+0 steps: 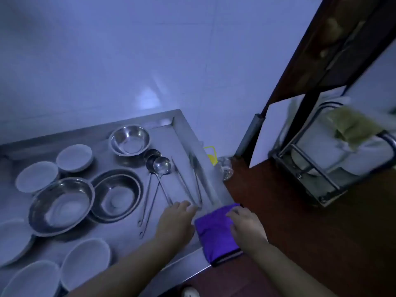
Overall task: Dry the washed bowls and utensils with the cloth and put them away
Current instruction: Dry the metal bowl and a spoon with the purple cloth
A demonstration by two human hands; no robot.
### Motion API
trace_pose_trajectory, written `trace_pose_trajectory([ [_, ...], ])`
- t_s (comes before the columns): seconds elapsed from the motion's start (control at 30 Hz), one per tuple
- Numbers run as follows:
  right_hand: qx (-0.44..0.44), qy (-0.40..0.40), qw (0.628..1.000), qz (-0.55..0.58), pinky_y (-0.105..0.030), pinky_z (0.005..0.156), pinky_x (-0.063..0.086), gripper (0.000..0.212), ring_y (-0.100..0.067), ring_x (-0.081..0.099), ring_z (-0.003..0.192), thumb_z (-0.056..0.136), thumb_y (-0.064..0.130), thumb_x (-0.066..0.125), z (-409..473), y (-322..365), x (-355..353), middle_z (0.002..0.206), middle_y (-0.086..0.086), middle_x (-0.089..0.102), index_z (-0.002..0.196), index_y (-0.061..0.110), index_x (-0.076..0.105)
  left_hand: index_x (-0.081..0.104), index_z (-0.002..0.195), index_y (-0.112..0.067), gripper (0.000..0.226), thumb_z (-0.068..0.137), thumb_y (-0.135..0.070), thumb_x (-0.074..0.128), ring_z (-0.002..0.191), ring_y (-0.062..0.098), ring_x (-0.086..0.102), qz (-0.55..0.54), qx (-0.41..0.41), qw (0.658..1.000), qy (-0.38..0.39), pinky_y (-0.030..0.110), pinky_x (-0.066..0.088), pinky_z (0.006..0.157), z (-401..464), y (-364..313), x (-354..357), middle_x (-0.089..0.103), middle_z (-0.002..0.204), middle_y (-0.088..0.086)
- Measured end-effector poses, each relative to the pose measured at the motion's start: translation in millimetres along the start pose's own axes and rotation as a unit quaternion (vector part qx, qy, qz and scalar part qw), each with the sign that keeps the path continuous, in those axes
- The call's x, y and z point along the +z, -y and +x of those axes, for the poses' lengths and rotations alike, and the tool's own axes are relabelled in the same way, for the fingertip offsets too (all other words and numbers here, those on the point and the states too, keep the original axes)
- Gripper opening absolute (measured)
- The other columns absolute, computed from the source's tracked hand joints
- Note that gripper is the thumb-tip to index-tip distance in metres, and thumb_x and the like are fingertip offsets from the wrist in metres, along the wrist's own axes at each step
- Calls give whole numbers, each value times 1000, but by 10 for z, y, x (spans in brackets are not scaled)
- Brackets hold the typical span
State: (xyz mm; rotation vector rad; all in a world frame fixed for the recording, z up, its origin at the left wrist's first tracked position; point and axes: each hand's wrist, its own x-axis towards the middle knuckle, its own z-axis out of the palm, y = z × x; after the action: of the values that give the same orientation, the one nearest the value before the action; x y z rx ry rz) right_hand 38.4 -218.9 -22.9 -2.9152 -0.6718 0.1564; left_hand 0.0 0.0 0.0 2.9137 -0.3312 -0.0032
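A folded purple cloth (216,230) lies on the right edge of the steel counter (167,129). My right hand (246,228) rests on the cloth's right side, fingers relaxed. My left hand (176,219) lies flat just left of the cloth, its fingertips at the near ends of the steel tongs (194,179). Steel ladles (159,168) lie side by side left of the tongs. Three steel bowls stand on the counter: one at the back (129,139), one large (61,205), and one nested in a steel dish (116,195). Several white bowls (74,157) surround them.
A dark wooden surface (289,211) adjoins the counter on the right. On it stands a metal dish rack (317,168) holding white dishes, with a yellowish cloth (351,125) draped on top. A clear glass (226,168) and a yellow object (211,154) sit by the wall.
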Motion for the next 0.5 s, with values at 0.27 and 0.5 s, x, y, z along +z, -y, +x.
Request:
trace_pose_trajectory([
  [0.27,-48,126,991,-21,-29,115,15,59,-17,28,138,90,21,53,392,-490,414,152,-2,30,146,19,33,53,121,-16,36,91,-33,43,110,24,48,8,-38,990,137,32,35,90,390,-252,840,56,117,5],
  [0.5,-54,122,987,-87,-36,95,30,43,-20,43,110,86,39,59,463,-518,451,118,1,51,125,23,47,48,126,-17,41,90,-36,46,115,23,43,1,-112,981,158,33,33,96,415,-279,1078,51,123,4],
])
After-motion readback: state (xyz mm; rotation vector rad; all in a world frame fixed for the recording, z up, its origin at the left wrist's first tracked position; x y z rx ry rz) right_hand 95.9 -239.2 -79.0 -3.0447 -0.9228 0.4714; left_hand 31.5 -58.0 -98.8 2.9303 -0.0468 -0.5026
